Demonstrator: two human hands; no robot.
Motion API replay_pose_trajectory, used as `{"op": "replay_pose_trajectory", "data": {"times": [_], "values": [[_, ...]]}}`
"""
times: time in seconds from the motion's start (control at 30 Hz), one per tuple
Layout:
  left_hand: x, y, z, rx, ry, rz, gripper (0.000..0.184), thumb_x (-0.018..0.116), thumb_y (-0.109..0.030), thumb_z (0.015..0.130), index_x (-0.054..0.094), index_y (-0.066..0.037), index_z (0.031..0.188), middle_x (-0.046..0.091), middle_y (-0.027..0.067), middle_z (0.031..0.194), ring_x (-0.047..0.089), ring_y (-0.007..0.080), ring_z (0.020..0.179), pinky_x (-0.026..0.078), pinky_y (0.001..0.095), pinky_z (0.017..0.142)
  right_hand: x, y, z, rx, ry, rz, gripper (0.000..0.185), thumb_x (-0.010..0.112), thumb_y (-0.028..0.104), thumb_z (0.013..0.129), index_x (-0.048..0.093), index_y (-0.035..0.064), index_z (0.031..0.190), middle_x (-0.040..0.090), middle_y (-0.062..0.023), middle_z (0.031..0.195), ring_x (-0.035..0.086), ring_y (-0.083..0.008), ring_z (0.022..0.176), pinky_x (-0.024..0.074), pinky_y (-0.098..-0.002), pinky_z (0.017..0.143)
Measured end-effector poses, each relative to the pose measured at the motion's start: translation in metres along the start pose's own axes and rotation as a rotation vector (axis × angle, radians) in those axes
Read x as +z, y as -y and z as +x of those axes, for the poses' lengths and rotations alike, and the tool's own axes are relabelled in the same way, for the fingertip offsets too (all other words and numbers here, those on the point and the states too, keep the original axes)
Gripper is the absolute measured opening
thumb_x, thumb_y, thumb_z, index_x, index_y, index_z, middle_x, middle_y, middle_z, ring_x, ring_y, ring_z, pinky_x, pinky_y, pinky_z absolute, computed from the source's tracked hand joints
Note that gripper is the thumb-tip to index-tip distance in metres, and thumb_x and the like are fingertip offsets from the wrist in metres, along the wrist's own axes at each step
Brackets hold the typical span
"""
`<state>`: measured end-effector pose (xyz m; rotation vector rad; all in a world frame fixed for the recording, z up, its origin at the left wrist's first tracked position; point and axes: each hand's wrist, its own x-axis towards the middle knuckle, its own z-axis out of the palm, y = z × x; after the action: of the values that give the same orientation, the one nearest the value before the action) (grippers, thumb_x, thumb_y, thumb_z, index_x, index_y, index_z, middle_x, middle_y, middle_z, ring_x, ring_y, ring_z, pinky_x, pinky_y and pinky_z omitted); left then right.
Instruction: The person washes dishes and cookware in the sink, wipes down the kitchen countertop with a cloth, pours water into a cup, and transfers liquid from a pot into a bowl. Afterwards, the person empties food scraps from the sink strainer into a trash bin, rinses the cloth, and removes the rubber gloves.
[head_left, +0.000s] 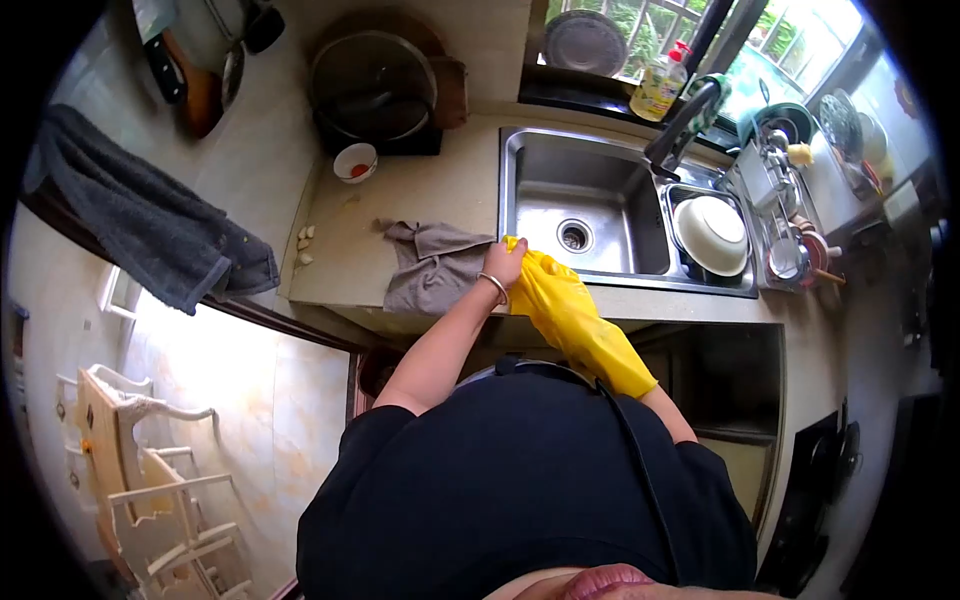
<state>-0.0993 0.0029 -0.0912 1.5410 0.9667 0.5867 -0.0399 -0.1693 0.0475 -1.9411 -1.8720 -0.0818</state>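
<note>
My left hand (504, 264), bare and with a bangle at the wrist, is closed on the finger end of a yellow rubber glove (585, 325). The glove covers my right hand (541, 286) and most of that forearm, and its shape hides my right fingers. Both hands are together at the sink's front left corner. Just left of them a crumpled grey-brown cloth (432, 268) lies on the counter, partly over its front edge.
The steel sink (545, 165) has a faucet (682, 130) behind it. A white bowl (711, 235) rests upside down in the side basin. A dish rack (770, 200) stands right. A small bowl (356, 163) and garlic cloves (305, 238) are on the left counter.
</note>
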Motion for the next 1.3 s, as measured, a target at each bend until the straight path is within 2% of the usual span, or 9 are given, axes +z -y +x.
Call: {"op": "replay_pose_trajectory", "data": {"times": [0.33,0.43,0.47,0.53,0.6,0.73,0.93,1.13,1.3], "values": [[0.015,-0.024,-0.018,0.205,-0.121,0.4,0.055,0.061,-0.049,0.095,0.069,0.004,0.087,0.067,0.0295,0.087,0.067,0.0479,0.087,0.053,0.0521,0.076,-0.078,0.019,-0.016,0.01,0.678,0.134,0.043,0.057,0.007,0.095,0.055,0.0048,0.138,0.058,-0.022,0.137,0.057,-0.0389,0.125,0.0494,-0.0416,0.104],[-0.032,-0.021,0.013,-0.191,-0.256,0.242,0.049,0.055,-0.044,0.099,0.069,0.003,0.098,0.07,0.0269,0.1,0.069,0.0421,0.095,0.054,0.0515,0.082,-0.122,0.023,-0.039,0.144,0.95,0.19,0.045,0.058,0.006,0.094,0.054,0.0043,0.138,0.058,-0.0235,0.138,0.058,-0.0394,0.125,0.0507,-0.0411,0.103],[-0.063,-0.012,0.03,-0.313,-0.296,0.161,0.048,0.053,-0.042,0.1,0.069,0.002,0.103,0.071,0.0261,0.104,0.07,0.0408,0.097,0.054,0.0514,0.084,-0.113,0.014,-0.066,-0.215,0.332,0.436,0.048,0.056,-0.001,0.091,0.055,0.0047,0.139,0.056,-0.024,0.14,0.056,-0.038,0.13,0.0478,-0.0419,0.108],[-0.112,0.033,0.073,-0.253,-0.458,-0.296,0.037,0.057,-0.033,0.101,0.064,0.003,0.112,0.072,0.0195,0.106,0.073,0.0314,0.094,0.059,0.0461,0.078,-0.125,0.002,-0.078,-0.093,0.229,0.405,0.05,0.058,-0.002,0.089,0.054,0.0041,0.139,0.055,-0.0242,0.141,0.053,-0.0374,0.133,0.0448,-0.0414,0.112],[-0.114,-0.029,0.064,-0.384,-0.143,-0.678,0.037,0.061,-0.035,0.101,0.062,0.0,0.115,0.072,0.0143,0.107,0.073,0.0302,0.088,0.06,0.0456,0.075,-0.094,-0.036,-0.09,0.119,0.256,0.457,0.051,0.062,0.002,0.092,0.052,0.0014,0.142,0.061,-0.0222,0.136,0.061,-0.0348,0.125,0.0488,-0.0389,0.107],[-0.066,-0.133,0.034,-0.311,0.269,-0.994,0.037,0.056,-0.04,0.104,0.06,-0.004,0.115,0.072,0.0127,0.107,0.072,0.0301,0.096,0.058,0.0444,0.087,-0.034,-0.071,-0.061,0.844,0.445,1.513,0.067,0.053,0.038,0.106,0.029,-0.0006,0.155,0.06,-0.0184,0.14,0.066,-0.0279,0.118,0.0581,-0.0354,0.091],[-0.045,-0.22,-0.028,-0.253,0.418,-0.941,0.042,0.047,-0.042,0.108,0.056,-0.004,0.122,0.07,0.0114,0.112,0.071,0.0237,0.101,0.058,0.0379,0.092,0.036,-0.104,-0.042,0.953,0.192,2.559,0.083,0.056,0.064,0.095,0.037,0.0053,0.15,0.044,-0.0196,0.153,0.051,-0.0354,0.136,0.0595,-0.041,0.09],[-0.044,-0.221,-0.017,-0.192,0.177,-0.711,0.051,0.059,-0.052,0.099,0.058,-0.005,0.121,0.071,0.0104,0.113,0.072,0.0221,0.097,0.059,0.0359,0.09,0.043,-0.193,-0.013,1.182,-0.323,2.345,0.031,0.059,0.036,0.103,0.065,0.0115,0.121,0.072,-0.0031,0.115,0.068,-0.02,0.101,0.058,-0.0329,0.076],[-0.062,-0.19,0.008,0.033,0.002,-0.138,0.045,0.068,-0.04,0.097,0.06,0.0,0.116,0.07,0.0108,0.105,0.07,0.0199,0.096,0.057,0.0341,0.085,-0.027,-0.263,0.026,0.824,-0.488,2.01,0.036,0.056,0.034,0.105,0.057,0.0152,0.135,0.067,-0.0066,0.127,0.065,-0.0216,0.113,0.0562,-0.0333,0.086]]}}
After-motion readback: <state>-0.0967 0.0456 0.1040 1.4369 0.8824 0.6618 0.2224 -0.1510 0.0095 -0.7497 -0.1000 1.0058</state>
